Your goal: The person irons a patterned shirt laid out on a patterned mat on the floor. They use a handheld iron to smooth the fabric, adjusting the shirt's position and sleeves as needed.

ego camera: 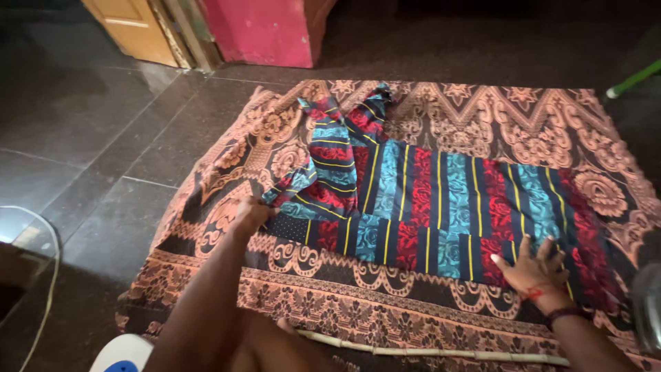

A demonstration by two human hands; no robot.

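A striped garment (441, 200) in red, blue, navy and yellow lies spread on a brown and peach patterned mat (523, 124) on the floor. Its left part, a sleeve, is folded up and bunched. My left hand (251, 212) grips the garment's lower left corner near the sleeve. My right hand (533, 269) presses flat with fingers spread on the garment's lower right part; a dark band is on that wrist.
A thin pale stick (427, 351) lies along the mat's near edge. Dark floor tiles (89, 138) surround the mat. A pink wall base (265, 31) and wooden door (134, 27) stand at the back. A white cable (49, 275) curves at left; a green rod (633, 79) is at right.
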